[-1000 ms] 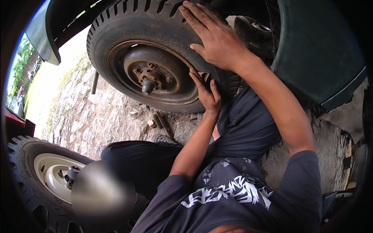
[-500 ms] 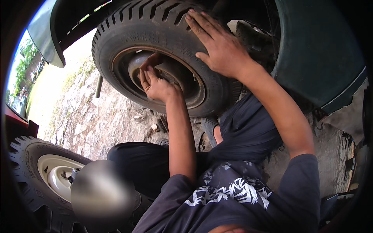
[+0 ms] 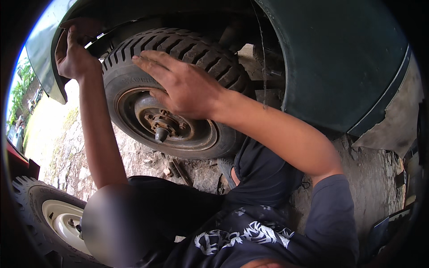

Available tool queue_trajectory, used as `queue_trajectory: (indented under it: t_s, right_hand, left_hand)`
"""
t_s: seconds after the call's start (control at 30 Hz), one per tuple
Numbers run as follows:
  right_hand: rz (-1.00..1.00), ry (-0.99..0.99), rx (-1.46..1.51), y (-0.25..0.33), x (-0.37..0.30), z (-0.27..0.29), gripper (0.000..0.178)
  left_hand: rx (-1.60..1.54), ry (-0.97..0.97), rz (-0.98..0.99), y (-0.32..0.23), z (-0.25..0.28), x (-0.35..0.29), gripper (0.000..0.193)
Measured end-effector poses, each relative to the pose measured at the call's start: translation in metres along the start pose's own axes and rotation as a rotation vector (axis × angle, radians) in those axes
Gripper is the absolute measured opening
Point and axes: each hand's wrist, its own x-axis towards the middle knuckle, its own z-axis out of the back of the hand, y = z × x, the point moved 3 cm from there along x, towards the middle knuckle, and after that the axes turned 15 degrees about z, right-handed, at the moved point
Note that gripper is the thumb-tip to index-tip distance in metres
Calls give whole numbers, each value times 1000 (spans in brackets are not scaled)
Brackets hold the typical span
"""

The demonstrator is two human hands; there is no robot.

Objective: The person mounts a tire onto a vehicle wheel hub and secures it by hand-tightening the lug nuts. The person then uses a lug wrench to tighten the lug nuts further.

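A cream-rimmed wheel (image 3: 61, 222) is by the stony ground's (image 3: 71, 152) near left edge, green foliage (image 3: 22, 82) beyond its far left corner.

Rough stone ground (image 3: 138, 154), duller grey floor (image 3: 357, 178) at right. Strong daylight at left, nearly blown out. Green plants (image 3: 27, 80) beyond, far left edge.

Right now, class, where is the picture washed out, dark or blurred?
All in the head view: the ground washes out at far left; the wheel well above the tyre sinks into shadow; a smooth blur hides detail at lower left; the right hand looks fairly sharp.
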Motion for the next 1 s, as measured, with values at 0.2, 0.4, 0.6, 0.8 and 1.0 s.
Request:
queue_trajectory:
  t_s: [0.2,0.4,0.6,0.8,1.0]
  right_hand:
    - [-18,34,52,-22,38,-36,71]
    - [-237,339,120,-22,22,-97,54]
    - [-265,434,141,-40,14,-111,26]
    - [-259,518,48,-34,19,-136,25]
    - [-175,540,138,-43,52,-151,25]
  left_hand:
    - [261,196,332,26,81,-67,30]
    - [363,326,816,37,146,-124,22]
    - [677,631,971,52,196,-111,34]
    - [1024,743,1026,64,218,-88,28]
    - [1281,764,780,54,215,-64,35]
